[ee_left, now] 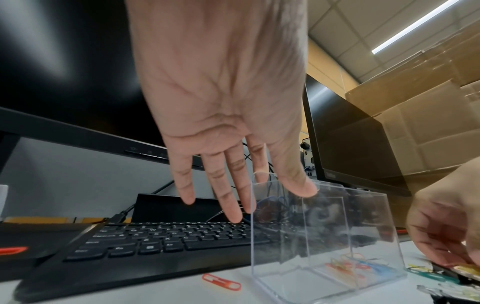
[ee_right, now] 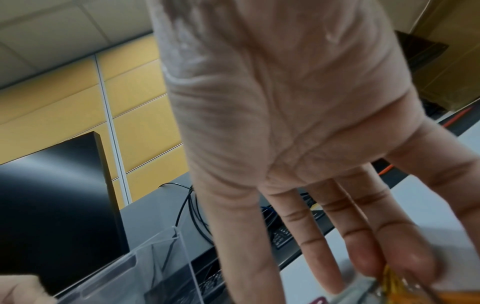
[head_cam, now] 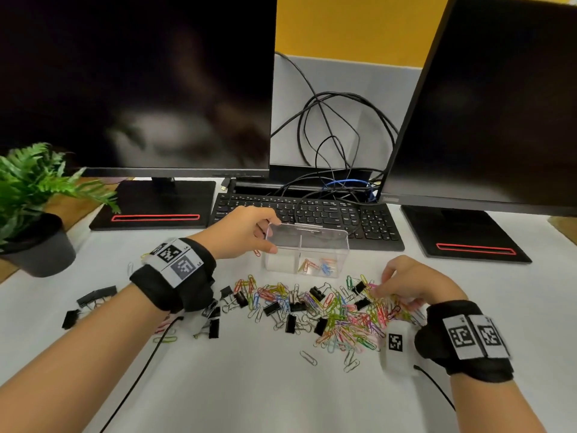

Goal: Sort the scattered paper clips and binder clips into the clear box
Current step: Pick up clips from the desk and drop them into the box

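A clear box (head_cam: 307, 242) with a middle divider stands in front of the keyboard. Its right compartment holds several coloured paper clips (head_cam: 318, 265). My left hand (head_cam: 272, 235) grips the box's left end, thumb on the near wall and fingers over the far rim; the left wrist view shows the thumb on the box (ee_left: 324, 236). A pile of coloured paper clips (head_cam: 343, 314) mixed with black binder clips (head_cam: 271, 307) lies just in front of the box. My right hand (head_cam: 382, 287) reaches down into the pile's right side, and its fingertips (ee_right: 413, 263) pinch yellow paper clips.
More binder clips (head_cam: 95, 295) lie at the left by my forearm. An orange paper clip (head_cam: 256, 253) lies beside the box. Behind are a black keyboard (head_cam: 312, 214), two monitors on stands, tangled cables (head_cam: 337, 135) and a potted plant (head_cam: 31, 198) at the far left.
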The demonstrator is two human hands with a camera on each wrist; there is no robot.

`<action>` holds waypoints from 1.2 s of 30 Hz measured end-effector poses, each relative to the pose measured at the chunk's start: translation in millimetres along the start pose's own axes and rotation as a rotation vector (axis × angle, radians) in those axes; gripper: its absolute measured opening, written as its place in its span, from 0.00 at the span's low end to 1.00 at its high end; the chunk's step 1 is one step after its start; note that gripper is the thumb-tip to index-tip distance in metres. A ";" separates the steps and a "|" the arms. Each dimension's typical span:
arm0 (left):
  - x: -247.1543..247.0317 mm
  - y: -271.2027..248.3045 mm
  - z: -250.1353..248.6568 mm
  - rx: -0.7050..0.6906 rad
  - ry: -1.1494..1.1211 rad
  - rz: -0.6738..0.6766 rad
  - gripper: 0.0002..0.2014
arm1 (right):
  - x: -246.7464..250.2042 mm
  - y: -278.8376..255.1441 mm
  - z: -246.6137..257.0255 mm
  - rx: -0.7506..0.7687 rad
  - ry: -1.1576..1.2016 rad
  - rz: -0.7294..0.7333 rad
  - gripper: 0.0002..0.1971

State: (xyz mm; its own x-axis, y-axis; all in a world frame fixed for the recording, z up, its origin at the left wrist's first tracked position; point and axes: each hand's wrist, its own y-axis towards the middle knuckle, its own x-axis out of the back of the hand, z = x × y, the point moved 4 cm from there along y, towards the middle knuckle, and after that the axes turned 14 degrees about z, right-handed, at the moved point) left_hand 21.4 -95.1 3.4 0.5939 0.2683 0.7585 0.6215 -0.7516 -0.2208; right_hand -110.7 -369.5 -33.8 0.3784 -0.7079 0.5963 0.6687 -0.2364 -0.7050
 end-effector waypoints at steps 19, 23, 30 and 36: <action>-0.8 3.4 1.9 -0.013 0.005 -0.009 0.25 | -10.4 0.8 15.8 0.160 -0.105 -0.053 0.15; -0.7 5.4 5.0 -0.017 0.014 -0.002 0.25 | -10.6 2.6 18.0 0.162 -0.119 -0.080 0.11; 2.2 12.2 8.8 -0.020 0.067 0.013 0.24 | -8.4 7.8 22.1 0.155 -0.127 -0.102 0.09; 4.3 12.8 6.6 -0.022 0.089 0.021 0.24 | -7.7 1.0 20.7 0.172 -0.093 -0.182 0.14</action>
State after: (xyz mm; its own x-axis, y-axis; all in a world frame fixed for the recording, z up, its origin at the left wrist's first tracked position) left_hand 35.3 -99.6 -0.2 0.5585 0.1984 0.8054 0.5972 -0.7700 -0.2245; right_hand -99.7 -350.5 -31.1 0.2941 -0.5980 0.7456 0.8271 -0.2317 -0.5121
